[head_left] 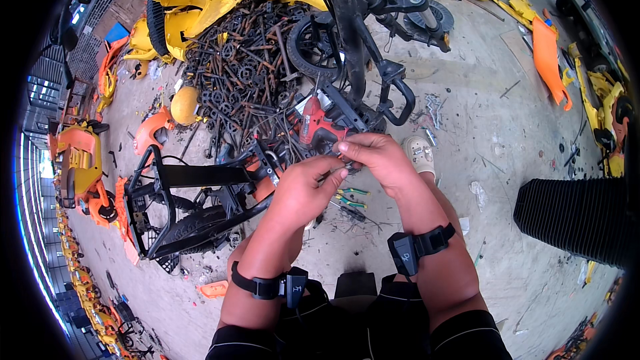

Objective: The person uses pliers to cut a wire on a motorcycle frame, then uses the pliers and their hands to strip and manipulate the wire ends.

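My left hand and my right hand are close together in front of me, thumbs and fingertips pinched. Whatever sits between the fingers is too small to make out. Just beyond them a red and black power drill rests on the dark scooter frame. Pliers with green and yellow handles lie on the floor below my hands. To the left, black frame tubes and a seat-like panel reach toward my left forearm.
A big heap of rusty rods and gears lies ahead, with yellow body panels behind it. A ribbed black object stands at the right. An orange panel is farther back. Yellow and orange scooters line the left.
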Tool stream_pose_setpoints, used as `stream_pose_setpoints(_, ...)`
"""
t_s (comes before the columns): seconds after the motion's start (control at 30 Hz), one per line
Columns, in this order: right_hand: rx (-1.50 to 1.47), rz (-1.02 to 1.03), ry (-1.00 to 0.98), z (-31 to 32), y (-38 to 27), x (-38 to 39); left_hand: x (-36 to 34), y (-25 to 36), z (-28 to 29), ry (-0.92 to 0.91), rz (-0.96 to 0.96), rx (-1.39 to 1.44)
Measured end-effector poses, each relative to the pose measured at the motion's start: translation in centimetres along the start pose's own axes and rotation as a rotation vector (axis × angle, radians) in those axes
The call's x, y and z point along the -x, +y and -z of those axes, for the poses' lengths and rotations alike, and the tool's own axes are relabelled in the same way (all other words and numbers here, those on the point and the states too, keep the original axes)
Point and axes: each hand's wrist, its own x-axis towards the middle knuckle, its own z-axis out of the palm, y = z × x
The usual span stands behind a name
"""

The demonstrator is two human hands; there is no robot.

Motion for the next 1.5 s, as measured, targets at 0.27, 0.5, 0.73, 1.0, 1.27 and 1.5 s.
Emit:
stream_pose_setpoints(0.27, -0.024, -0.004, -0.004, -0.3, -0.1, 0.0, -0.1, -0.1, -0.1, -0.007, -0.037, -0.001)
stream_pose_setpoints(0.5, -0.068, 0.029, -0.018, -0.3, 0.2, -0.2, -0.2, -0.4, -0.1, -0.006, -0.056, 0.051)
stream_pose_setpoints(0.73, -0.127, 0.039, 0.0, -0.8, -0.1, 0.1, -0.3, -0.3, -0.2, -0.022, -0.032, 0.068)
stream_pose_setpoints(1.0, -0.229, 0.111, 0.129, 0.6, 0.1, -0.6, -0.1, -0.3, -0.5, -0.083, -0.001, -0.057)
stream_pose_setpoints(1.27, -0.261, 0.179, 0.362, 2.2, -1.2, -0.5, 0.0, -0.1, -0.5, -0.069, 0.009, -0.223)
stream_pose_setpoints(1.5, -0.046, 0.15, 0.198, 1.6, -0.7, -0.1, -0.5, -1.5, -0.6, 0.139, 0.186, 0.171)
